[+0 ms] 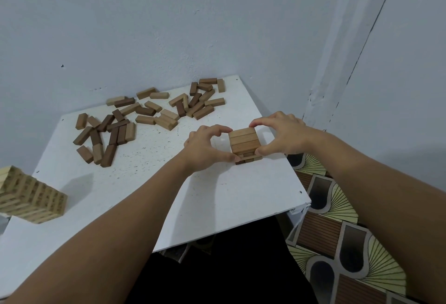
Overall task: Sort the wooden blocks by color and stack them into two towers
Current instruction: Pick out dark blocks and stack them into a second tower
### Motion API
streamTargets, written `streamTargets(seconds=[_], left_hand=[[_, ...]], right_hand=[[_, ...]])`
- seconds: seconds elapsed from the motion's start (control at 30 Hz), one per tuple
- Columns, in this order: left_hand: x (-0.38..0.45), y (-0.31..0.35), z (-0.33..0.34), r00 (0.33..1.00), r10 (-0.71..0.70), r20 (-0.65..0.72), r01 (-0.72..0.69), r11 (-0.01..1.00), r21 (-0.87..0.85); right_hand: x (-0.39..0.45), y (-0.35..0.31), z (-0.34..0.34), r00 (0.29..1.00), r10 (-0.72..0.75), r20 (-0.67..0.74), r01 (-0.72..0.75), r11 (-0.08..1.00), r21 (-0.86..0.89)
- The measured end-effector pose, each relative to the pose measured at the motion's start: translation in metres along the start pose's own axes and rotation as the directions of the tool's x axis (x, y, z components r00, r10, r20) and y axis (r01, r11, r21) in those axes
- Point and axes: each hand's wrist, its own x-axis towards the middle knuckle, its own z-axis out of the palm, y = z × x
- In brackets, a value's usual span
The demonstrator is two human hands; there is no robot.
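Wooden blocks of a medium brown form a short tower near the right edge of the white table. Its top layer shows three blocks laid side by side; the layers beneath run crosswise.

Left hand: positioned on the tower's left side. The thumb tip touches the base layer at the near left corner, and the index finger arches over to the top far left corner. The fingers are curved round the stack.

Right hand: positioned on the tower's right side. The index fingertip touches the top far right corner, and the thumb presses the lower right side. The fingers are likewise curved round the stack. Whether either hand squeezes firmly or only steadies the tower cannot be told from this angle.

Loose blocks, in light, medium and dark brown, lie scattered across the far part of the table, well apart from the hands.

A pale block tower, taller than the brown one and printed with dark markings, stands at the table's left edge, partly cut off by the frame.

Patterned flooring shows to the right of the table, and a light blue wall rises behind it.
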Motion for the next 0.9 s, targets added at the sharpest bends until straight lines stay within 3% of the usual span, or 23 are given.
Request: streamTargets(seconds=[0.57,0.63,0.7,0.8,0.9], left_hand=[[-0.004,-0.01,-0.005,0.999,-0.038,0.006,0.038,0.999,-0.033],[-0.006,-0.013,-0.014,0.997,-0.062,0.041,0.064,0.996,-0.061],[-0.009,-0.018,-0.029,0.994,-0.088,0.065,0.095,0.99,-0.101],[-0.015,-0.036,-0.058,0.988,-0.137,-0.07,0.123,0.978,-0.167],[-0.022,-0.06,-0.082,0.949,-0.141,-0.281,0.109,0.986,-0.128]], right_hand=[[-0.006,-0.002,-0.001,1.0,0.003,0.027,-0.005,0.997,0.076],[-0.005,-0.006,-0.003,1.0,0.004,-0.024,-0.001,0.992,0.123],[-0.001,-0.013,-0.005,0.986,-0.029,-0.167,0.048,0.993,0.112],[0.009,-0.034,-0.004,0.927,-0.142,-0.348,0.135,0.99,-0.046],[0.024,-0.068,0.005,0.918,-0.216,-0.334,0.183,0.975,-0.129]])
